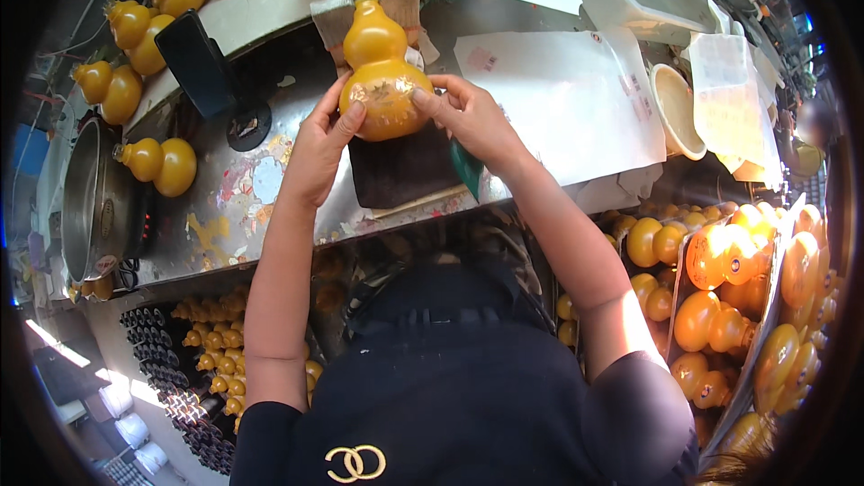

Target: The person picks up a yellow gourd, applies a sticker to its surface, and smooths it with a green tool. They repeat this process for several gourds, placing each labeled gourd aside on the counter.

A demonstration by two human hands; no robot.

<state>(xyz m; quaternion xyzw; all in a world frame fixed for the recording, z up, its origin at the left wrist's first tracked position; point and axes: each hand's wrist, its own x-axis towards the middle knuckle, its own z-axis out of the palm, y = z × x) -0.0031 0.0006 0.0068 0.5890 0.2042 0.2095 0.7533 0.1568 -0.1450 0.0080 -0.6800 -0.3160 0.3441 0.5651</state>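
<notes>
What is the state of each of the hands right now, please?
Left hand: holding the yellow gourd-shaped bottle at its left side.
Right hand: holding the same bottle's right side.

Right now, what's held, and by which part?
A yellow gourd-shaped bottle, held at both sides of its wider lower bulb, between the left hand and right hand.

A black top (468, 396) fills the lower middle of the frame, with short dark sleeves (643, 414) and a gold emblem (355, 464) of two interlocked open rings near the bottom edge. A dark strap (441, 316) crosses higher up, and mottled, camouflage-like cloth (373, 275) shows near the frame's centre. The left hand (319, 146) and right hand (481, 123) are bare.
</notes>
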